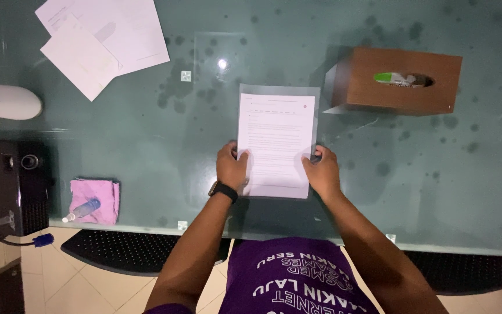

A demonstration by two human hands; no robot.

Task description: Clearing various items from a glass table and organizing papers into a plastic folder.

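**Printed sheet held at both long edges, long axis running straight away from the person**

Nearest the body, the left hand (232, 167) and the right hand (322, 171) each pinch a side edge of the printed sheet (276, 139), thumbs on top, near its lower end. Both hands grasp the sheet; neither is free. The two stand level, equally near to it.

The sheet lies flat on the glass table (437, 174), between the hands, its long axis pointing away from the person. It sits on a clear plastic sleeve (315, 96), whose edge shows along the far and right sides.

Farther off, a wooden tissue box (403, 80) stands to the right, well apart. Loose white papers (103, 40) lie at the far left.
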